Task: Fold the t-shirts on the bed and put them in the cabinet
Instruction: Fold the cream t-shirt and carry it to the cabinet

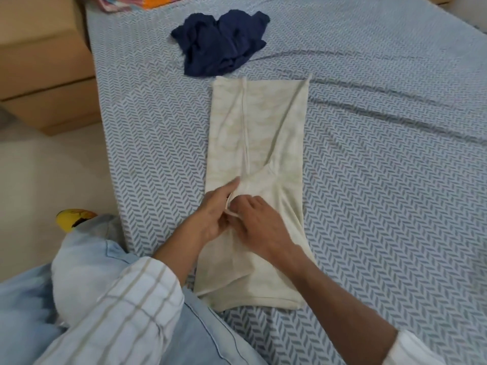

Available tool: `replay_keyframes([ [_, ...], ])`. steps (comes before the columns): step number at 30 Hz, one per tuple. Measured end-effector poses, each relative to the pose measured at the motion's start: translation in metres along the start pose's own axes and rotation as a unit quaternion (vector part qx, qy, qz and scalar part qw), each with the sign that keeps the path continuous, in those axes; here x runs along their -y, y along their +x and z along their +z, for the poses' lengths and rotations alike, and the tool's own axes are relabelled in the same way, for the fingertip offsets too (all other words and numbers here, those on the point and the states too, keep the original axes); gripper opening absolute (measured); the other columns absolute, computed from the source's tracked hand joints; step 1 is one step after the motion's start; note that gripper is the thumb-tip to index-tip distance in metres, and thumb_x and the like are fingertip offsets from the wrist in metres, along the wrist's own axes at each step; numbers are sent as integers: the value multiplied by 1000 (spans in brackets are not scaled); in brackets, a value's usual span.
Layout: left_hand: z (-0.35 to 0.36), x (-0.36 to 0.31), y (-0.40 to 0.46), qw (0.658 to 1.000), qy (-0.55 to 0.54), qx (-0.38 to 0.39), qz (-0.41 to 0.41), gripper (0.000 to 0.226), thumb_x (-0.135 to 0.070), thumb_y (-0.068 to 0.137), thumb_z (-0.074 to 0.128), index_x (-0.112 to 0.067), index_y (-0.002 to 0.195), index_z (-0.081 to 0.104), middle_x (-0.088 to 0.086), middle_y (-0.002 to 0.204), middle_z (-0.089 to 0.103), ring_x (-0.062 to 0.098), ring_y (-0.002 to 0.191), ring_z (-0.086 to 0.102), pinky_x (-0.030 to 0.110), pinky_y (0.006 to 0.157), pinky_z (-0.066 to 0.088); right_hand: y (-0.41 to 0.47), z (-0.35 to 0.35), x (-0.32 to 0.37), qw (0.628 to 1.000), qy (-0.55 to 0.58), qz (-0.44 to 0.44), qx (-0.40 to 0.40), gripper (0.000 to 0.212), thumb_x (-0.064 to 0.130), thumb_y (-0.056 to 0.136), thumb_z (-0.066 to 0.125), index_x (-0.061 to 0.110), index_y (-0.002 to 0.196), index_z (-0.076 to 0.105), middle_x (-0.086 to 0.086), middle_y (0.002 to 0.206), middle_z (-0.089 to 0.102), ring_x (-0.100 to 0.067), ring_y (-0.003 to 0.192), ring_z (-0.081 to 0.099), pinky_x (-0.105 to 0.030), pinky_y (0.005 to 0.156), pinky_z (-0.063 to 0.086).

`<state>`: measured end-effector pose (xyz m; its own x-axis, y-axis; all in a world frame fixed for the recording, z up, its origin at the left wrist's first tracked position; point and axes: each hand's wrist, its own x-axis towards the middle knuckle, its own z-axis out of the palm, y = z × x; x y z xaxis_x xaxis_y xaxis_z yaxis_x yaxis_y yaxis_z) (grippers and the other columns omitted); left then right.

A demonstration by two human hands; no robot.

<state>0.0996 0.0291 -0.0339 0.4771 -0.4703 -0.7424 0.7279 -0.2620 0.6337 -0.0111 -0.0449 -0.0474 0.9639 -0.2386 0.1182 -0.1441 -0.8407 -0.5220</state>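
A cream t-shirt [263,133] lies lengthwise on the bed [382,167], its sides folded inward into a long narrow strip. Both hands meet at its near-middle. My left hand [214,213] holds a fold of the cream fabric at the strip's left side. My right hand [259,225] pinches the same fold's edge with curled fingers. A crumpled navy t-shirt [220,43] sits unfolded just beyond the far end of the cream one.
The bed has a blue-grey herringbone cover. A wooden bedside unit [44,69] stands left of the bed on a pale floor. A colourful cloth [126,2] lies at the bed's far left corner. My knee in light jeans [87,259] rests against the bed's near corner.
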Motion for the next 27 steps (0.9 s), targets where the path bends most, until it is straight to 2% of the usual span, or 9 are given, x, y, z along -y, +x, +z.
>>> replay_keyframes([
  [3, -8, 5, 2, 996, 64, -66, 9, 22, -9, 85, 74, 5, 101, 69, 20, 96, 72, 25, 77, 69, 35, 73, 57, -18, 10, -6, 999, -26, -19, 21, 40, 36, 89, 57, 16, 123, 52, -1, 118, 62, -24, 103, 57, -40, 83, 51],
  [5, -10, 8, 3, 995, 58, -76, 15, 20, -2, 87, 71, 7, 104, 67, 19, 95, 72, 25, 75, 69, 38, 74, 58, -36, 7, -19, 997, -66, 17, 32, 54, 41, 84, 64, 19, 130, 48, 2, 133, 54, -21, 118, 50, -37, 96, 45],
  [7, -10, 10, 2, 995, 57, -80, 31, 8, -2, 90, 68, 2, 96, 67, 15, 93, 72, 23, 76, 69, 39, 76, 58, -56, 3, -34, 992, -106, 55, 46, 61, 36, 77, 67, 20, 132, 47, 2, 137, 49, -21, 123, 45, -37, 101, 39],
  [11, -8, 5, -10, 984, 116, -62, 122, 4, -6, 89, 70, -8, 89, 66, 12, 88, 71, 23, 79, 67, 37, 73, 57, -81, -8, -56, 980, -174, 88, 30, 64, 14, 59, 71, 20, 121, 54, -2, 118, 55, -29, 105, 55, -40, 84, 48],
  [15, -20, 3, -30, 972, 136, -54, 182, 6, -9, 86, 74, -7, 89, 69, 18, 95, 74, 23, 79, 68, 38, 75, 55, -88, -17, -62, 985, -164, 58, 9, 61, 6, 55, 73, 18, 113, 55, -3, 102, 58, -29, 92, 56, -41, 74, 53],
  [19, -44, 23, -26, 974, 174, -79, 123, 14, -10, 83, 77, -4, 92, 69, 17, 95, 75, 32, 89, 72, 50, 84, 56, -92, -18, -64, 985, -165, 22, 34, 57, 9, 53, 76, 20, 105, 56, 1, 91, 58, -25, 82, 58, -35, 63, 53],
  [24, -56, 47, -11, 975, 198, -81, 55, 17, -12, 82, 79, -8, 95, 69, 11, 98, 75, 29, 94, 71, 47, 87, 58, -103, -23, -74, 983, -171, 26, 60, 59, 11, 50, 78, 22, 102, 54, 4, 89, 56, -21, 76, 56, -31, 60, 48],
  [25, -57, 49, -9, 976, 195, -79, 53, 18, -12, 82, 79, -8, 96, 69, 12, 100, 75, 29, 92, 71, 46, 83, 60, -108, -24, -77, 982, -175, 25, 62, 61, 9, 49, 78, 22, 103, 52, 4, 89, 56, -20, 76, 55, -30, 59, 47],
  [27, -57, 49, -8, 978, 184, -78, 53, 17, -11, 85, 76, -8, 97, 66, 13, 97, 73, 26, 78, 71, 38, 58, 60, -122, -27, -85, 982, -182, 14, 57, 66, 5, 46, 79, 21, 102, 48, 2, 90, 56, -22, 74, 54, -28, 59, 45],
])
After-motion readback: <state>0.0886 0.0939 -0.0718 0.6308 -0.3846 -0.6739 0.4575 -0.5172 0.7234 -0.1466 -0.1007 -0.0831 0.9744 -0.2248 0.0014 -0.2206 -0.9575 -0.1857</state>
